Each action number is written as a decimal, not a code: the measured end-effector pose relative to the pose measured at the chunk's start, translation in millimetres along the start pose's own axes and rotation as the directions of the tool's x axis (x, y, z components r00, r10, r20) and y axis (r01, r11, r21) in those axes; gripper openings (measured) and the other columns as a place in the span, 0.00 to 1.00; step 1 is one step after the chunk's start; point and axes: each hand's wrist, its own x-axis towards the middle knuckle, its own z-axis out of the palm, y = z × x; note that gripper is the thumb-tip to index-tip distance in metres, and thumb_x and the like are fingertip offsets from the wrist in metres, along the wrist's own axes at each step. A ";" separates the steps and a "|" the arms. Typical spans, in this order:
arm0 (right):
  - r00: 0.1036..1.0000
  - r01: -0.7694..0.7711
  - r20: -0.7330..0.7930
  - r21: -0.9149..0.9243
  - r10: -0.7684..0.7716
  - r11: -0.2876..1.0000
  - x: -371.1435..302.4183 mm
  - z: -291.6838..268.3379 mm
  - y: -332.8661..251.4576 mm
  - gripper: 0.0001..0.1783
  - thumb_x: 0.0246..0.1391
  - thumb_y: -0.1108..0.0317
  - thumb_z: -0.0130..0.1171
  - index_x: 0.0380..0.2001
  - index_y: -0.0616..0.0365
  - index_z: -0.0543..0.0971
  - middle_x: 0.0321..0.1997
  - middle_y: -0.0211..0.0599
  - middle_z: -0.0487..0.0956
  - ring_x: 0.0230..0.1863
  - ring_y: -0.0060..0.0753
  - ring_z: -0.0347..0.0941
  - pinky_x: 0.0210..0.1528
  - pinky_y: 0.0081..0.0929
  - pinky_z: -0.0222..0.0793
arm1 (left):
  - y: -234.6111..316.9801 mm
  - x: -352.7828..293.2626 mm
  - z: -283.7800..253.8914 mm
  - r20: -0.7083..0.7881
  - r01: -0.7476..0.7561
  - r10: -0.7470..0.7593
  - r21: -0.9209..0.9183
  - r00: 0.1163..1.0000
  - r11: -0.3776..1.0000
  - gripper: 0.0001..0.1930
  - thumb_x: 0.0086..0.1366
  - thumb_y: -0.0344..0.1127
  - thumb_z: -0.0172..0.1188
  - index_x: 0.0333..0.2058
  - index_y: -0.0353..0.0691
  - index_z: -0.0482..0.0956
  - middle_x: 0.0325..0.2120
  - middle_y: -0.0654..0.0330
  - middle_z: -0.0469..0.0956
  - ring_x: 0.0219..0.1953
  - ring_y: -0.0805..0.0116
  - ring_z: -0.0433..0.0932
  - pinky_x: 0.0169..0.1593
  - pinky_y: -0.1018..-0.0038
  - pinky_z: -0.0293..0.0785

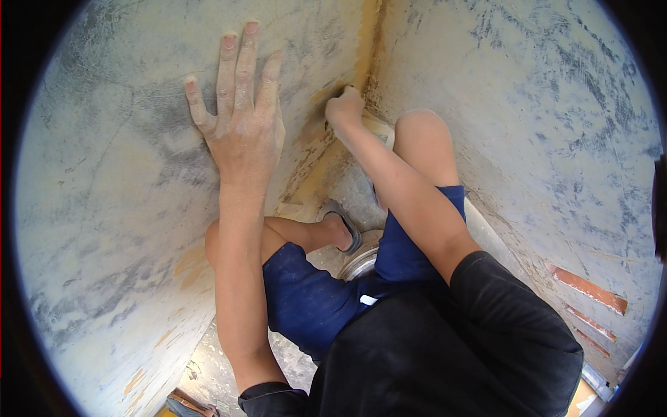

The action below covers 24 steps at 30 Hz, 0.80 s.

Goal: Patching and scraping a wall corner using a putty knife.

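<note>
My left hand (pixel 244 115) lies flat against the patchy grey and cream wall (pixel 139 146) on the left, dusty, with its fingers spread. My right hand (pixel 345 109) is closed in a fist low against that same wall, close to the corner (pixel 375 55) where two walls meet. Dark bits show at the edges of the fist, but what it grips is mostly hidden. Around the fist the wall is brownish and rough, with a bare, yellowish strip along its bottom edge.
A second mottled wall (pixel 528 104) rises on the right, with reddish exposed patches (pixel 590 290) low down. I sit on a round, ringed metallic object (pixel 363 263), knees bent, a grey sandal (pixel 345 224) on the dusty floor. A tube-like object (pixel 596 379) lies at lower right.
</note>
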 end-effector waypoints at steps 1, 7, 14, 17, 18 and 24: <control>1.000 0.001 0.004 0.001 -0.001 1.000 0.8 -0.5 1.9 0.31 0.51 0.82 0.50 0.62 0.78 0.72 0.60 0.69 0.76 0.64 0.61 0.73 0.64 0.40 0.69 | -0.2 -1.4 0.7 0.001 -0.012 0.012 -0.007 1.000 1.000 0.16 0.63 0.45 0.69 0.50 0.69 0.83 0.71 0.76 0.65 0.74 0.73 0.58 0.79 0.55 0.22; 0.994 0.099 -0.068 0.194 -0.087 0.976 -16.8 3.2 5.4 0.32 0.52 0.77 0.52 0.62 0.75 0.73 0.60 0.63 0.79 0.63 0.53 0.76 0.64 0.37 0.69 | -3.5 -3.7 -0.1 -0.014 -0.018 0.018 -0.020 1.000 1.000 0.15 0.63 0.45 0.69 0.49 0.68 0.83 0.70 0.77 0.66 0.74 0.73 0.59 0.79 0.55 0.23; 0.934 0.325 -0.152 -0.021 -0.325 0.945 -18.7 27.5 31.4 0.31 0.59 0.76 0.47 0.66 0.75 0.67 0.58 0.69 0.77 0.60 0.61 0.76 0.62 0.42 0.70 | -2.1 -1.6 0.6 -0.005 -0.014 0.014 -0.023 1.000 1.000 0.15 0.62 0.46 0.70 0.48 0.68 0.84 0.70 0.78 0.66 0.74 0.74 0.58 0.79 0.55 0.23; 0.922 0.364 -0.107 -0.082 -0.371 0.928 -46.9 40.4 30.7 0.31 0.62 0.77 0.45 0.69 0.75 0.62 0.58 0.71 0.77 0.60 0.64 0.75 0.61 0.45 0.70 | 1.1 -0.9 6.2 -0.077 0.020 -0.029 -0.117 0.997 0.993 0.13 0.62 0.35 0.64 0.42 0.66 0.85 0.70 0.78 0.67 0.73 0.77 0.59 0.79 0.53 0.28; 0.915 0.389 -0.057 -0.129 -0.399 0.912 -59.4 42.6 31.2 0.31 0.64 0.77 0.43 0.70 0.75 0.59 0.59 0.72 0.76 0.61 0.66 0.73 0.61 0.46 0.70 | 0.8 -1.0 5.5 -0.078 0.018 -0.028 -0.120 0.997 0.993 0.13 0.62 0.35 0.64 0.42 0.66 0.85 0.70 0.78 0.67 0.73 0.77 0.59 0.79 0.53 0.28; 0.913 0.399 0.028 -0.259 -0.406 0.880 -72.2 33.4 19.1 0.38 0.55 0.86 0.41 0.71 0.80 0.53 0.77 0.68 0.52 0.75 0.62 0.58 0.72 0.44 0.62 | -1.3 -0.9 -0.4 -0.001 -0.010 0.010 0.014 1.000 1.000 0.16 0.62 0.47 0.70 0.49 0.70 0.83 0.70 0.78 0.65 0.74 0.74 0.58 0.79 0.56 0.24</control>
